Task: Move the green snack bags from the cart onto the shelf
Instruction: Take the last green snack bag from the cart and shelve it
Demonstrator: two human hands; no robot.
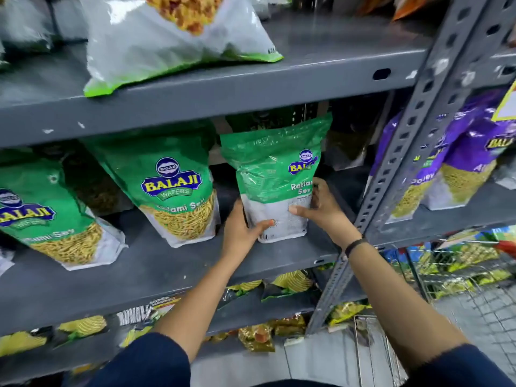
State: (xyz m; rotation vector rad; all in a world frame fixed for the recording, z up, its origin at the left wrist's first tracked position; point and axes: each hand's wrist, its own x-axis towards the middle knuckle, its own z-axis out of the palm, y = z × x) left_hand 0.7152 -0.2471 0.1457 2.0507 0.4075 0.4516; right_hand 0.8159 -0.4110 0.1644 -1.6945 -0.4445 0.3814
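Observation:
A green snack bag (272, 174) stands upright on the grey middle shelf (156, 263), turned partly sideways. My left hand (242, 229) grips its lower left edge, thumb across the white bottom panel. My right hand (321, 208) holds its lower right side. Two more green snack bags stand on the same shelf, one (174, 188) just to the left and one (47, 222) at the far left edge. The wire cart (458, 275) shows at the lower right, behind the shelf post, with colourful packets inside.
A slotted grey upright post (413, 152) stands just right of my right hand. Purple snack bags (458, 160) fill the neighbouring bay. A white-and-green bag (173, 43) overhangs the shelf above. Yellow and dark packets (282, 283) lie on the lower shelves.

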